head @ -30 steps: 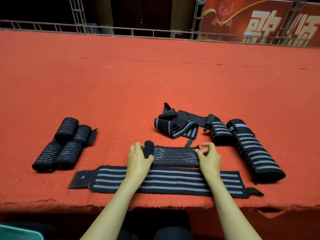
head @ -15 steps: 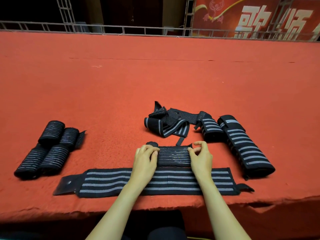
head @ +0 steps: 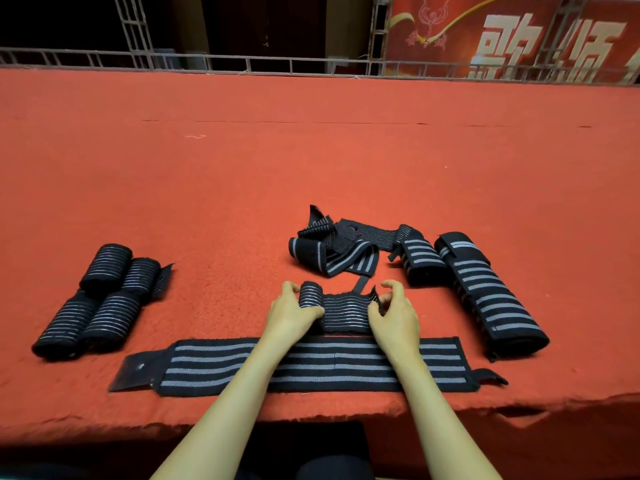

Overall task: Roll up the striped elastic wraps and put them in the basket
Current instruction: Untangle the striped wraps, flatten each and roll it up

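Rolling is what we see at the lower centre of the frame: the left hand [head: 292, 315] is curled round the coiled end of a narrow-striped wrap [head: 343, 311], thumb against the coil, which we judge keeps the turns tight. The right hand [head: 394, 318] pinches the free end between thumb and bent fingers [head: 390, 286], likely to hold the elastic taut and square as it winds. The wrap lies on the red felt counter [head: 242, 168] rather than lifted, so the surface steadies the roll. Just below, under the forearms, a flat wrap [head: 311, 363] with broad grey stripes lies stretched out full length, ready, we think, to be rolled next. Four finished rolls [head: 100, 299] are bunched at the left, kept apart from the unrolled stock: a loose tangle [head: 332, 252] above the hands and folded wraps [head: 485, 296] at the right. We see no basket, so no roll is in it yet. At the upper right a red banner [head: 519, 36] carries large pale Chinese characters, cut by the frame edge; we read the first as 歌, the rest not with certainty. The wraps show no label we can read.
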The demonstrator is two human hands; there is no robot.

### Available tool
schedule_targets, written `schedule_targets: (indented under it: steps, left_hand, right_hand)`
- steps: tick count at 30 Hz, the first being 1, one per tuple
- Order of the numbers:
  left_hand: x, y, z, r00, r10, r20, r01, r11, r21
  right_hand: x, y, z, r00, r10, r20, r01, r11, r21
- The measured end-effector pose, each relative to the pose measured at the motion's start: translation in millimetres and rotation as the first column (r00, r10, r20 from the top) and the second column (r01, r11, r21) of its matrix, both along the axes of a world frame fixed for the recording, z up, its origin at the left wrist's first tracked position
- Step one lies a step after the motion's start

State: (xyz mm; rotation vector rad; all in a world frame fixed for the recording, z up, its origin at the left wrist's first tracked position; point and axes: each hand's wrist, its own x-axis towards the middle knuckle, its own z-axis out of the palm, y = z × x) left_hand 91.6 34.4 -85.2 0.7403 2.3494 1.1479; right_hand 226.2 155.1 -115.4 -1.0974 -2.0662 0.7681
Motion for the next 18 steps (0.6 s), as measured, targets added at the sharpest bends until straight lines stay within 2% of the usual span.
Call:
schedule_targets:
  steps: [2,5,8,12,15,18]
  left_hand:
    - [-1,-6,1,0.998,0.027,0.053,-0.030,0.998,0.054]
    - [-11,-24,0,0.995,0.080,0.057,-0.085,0.992,0.091]
    - [-28,-49,1,0.988,0.150,0.034,-0.153,0.984,0.093]
    - [-45,-73,-1,0.961,0.208,-0.183,-0.196,0.977,0.083]
    - [-40,-71,-6,0.942,0.196,-0.271,-0.165,0.977,0.134]
    - [-30,-61,-13,0.919,0.150,-0.366,-0.089,0.980,0.180]
  right_hand:
    - [-1,-3,1,0.997,0.067,0.031,-0.068,0.997,0.023]
    - [-6,-6,1,0.972,0.186,0.146,-0.194,0.980,0.047]
    - [-24,-16,6,0.939,0.298,0.169,-0.298,0.954,-0.029]
    - [-57,-38,11,0.917,0.379,0.128,-0.372,0.925,-0.072]
    - [-66,-44,5,0.930,0.350,0.114,-0.344,0.936,-0.074]
    - [-62,-42,2,0.949,0.314,0.009,-0.311,0.943,-0.118]
